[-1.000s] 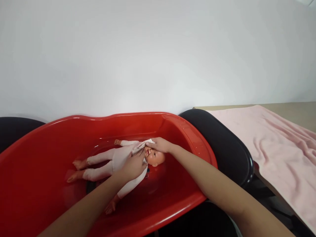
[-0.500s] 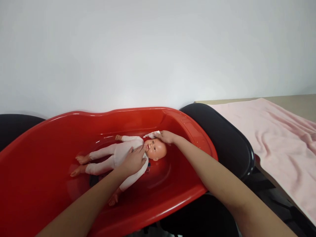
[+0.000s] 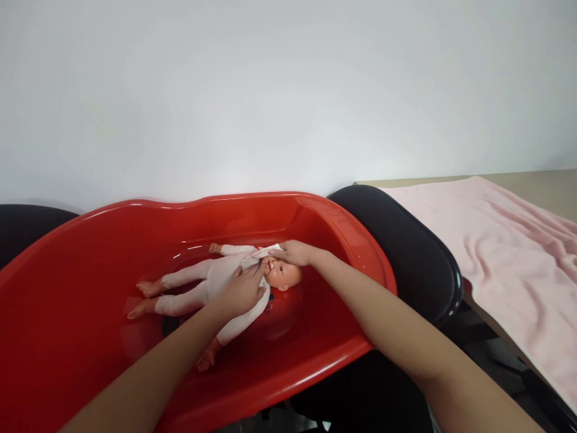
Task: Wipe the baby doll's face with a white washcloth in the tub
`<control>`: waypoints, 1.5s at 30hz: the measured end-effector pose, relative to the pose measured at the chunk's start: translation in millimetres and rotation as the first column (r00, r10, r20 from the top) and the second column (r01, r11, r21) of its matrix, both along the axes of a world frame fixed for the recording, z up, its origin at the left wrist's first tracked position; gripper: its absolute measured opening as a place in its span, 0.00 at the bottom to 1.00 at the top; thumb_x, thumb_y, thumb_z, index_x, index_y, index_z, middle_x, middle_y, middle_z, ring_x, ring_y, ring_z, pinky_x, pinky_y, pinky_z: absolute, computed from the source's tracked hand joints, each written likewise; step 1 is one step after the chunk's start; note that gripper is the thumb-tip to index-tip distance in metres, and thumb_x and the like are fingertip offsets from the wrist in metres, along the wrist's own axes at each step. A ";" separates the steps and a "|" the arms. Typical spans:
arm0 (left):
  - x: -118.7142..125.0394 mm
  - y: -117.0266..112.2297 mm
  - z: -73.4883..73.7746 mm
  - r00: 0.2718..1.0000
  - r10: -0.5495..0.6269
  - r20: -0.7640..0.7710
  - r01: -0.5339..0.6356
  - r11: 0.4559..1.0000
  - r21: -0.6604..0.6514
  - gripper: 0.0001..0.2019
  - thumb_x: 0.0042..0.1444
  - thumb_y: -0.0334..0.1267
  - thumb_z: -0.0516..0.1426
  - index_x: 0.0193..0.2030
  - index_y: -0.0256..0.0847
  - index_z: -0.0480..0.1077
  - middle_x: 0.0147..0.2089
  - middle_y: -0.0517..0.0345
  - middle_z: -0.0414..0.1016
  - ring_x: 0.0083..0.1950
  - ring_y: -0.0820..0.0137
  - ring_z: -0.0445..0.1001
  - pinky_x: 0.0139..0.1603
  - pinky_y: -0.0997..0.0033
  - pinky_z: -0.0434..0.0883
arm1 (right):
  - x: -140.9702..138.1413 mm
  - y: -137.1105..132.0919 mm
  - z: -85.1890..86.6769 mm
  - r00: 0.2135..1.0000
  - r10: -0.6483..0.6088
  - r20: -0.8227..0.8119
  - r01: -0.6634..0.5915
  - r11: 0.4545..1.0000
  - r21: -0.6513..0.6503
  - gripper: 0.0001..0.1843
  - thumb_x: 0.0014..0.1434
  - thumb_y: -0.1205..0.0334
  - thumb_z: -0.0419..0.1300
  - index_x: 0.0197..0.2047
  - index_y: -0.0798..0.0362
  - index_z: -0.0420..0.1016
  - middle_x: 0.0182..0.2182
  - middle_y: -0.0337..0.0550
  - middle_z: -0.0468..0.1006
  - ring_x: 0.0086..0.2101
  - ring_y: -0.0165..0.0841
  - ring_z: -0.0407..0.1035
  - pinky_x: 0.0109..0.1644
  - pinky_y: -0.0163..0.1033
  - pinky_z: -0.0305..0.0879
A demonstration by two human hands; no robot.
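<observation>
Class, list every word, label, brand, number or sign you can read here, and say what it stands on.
No readable text: the red tub, the doll, the white cloth in the right hand and the pink towel are plain.
A small dark mark by the doll is too small to read.

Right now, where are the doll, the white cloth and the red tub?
doll (image 3: 215, 278), head view, on its pale torso.
white cloth (image 3: 264, 252), head view, on the fold next to the doll's face.
red tub (image 3: 252, 199), head view, on its far rim.
</observation>
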State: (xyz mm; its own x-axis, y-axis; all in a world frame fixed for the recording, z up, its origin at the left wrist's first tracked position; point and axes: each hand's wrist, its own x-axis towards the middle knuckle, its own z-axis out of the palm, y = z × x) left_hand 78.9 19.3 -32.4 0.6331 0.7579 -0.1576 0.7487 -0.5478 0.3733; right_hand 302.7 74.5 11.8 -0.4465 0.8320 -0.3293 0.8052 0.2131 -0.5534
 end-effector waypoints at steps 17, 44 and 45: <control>0.0 1.5 -1.6 0.998 0.006 -0.055 -0.007 1.000 -0.017 0.35 0.64 0.37 0.48 0.78 0.38 0.49 0.80 0.45 0.51 0.81 0.58 0.50 0.79 0.49 0.49 | -2.1 -3.6 7.2 0.971 0.056 -0.232 -0.075 0.994 -0.073 0.32 0.68 0.34 0.50 0.53 0.51 0.82 0.52 0.49 0.84 0.50 0.44 0.77 0.58 0.44 0.69; -3.4 6.1 -8.6 0.992 -0.007 -0.129 -0.002 0.998 -0.070 0.38 0.61 0.42 0.48 0.79 0.34 0.49 0.78 0.37 0.55 0.79 0.51 0.54 0.79 0.44 0.45 | 48.3 4.3 32.7 0.984 -0.171 0.053 0.174 0.854 -0.491 0.38 0.65 0.28 0.51 0.52 0.57 0.76 0.42 0.55 0.83 0.39 0.43 0.80 0.42 0.48 0.79; -3.3 6.1 -8.3 0.991 -0.008 -0.132 -0.001 0.997 -0.071 0.38 0.62 0.41 0.48 0.78 0.33 0.50 0.78 0.37 0.55 0.79 0.51 0.54 0.79 0.43 0.45 | 47.1 5.2 31.0 0.989 -0.132 0.074 0.151 0.867 -0.475 0.33 0.64 0.33 0.57 0.51 0.57 0.76 0.44 0.55 0.83 0.41 0.43 0.80 0.44 0.48 0.79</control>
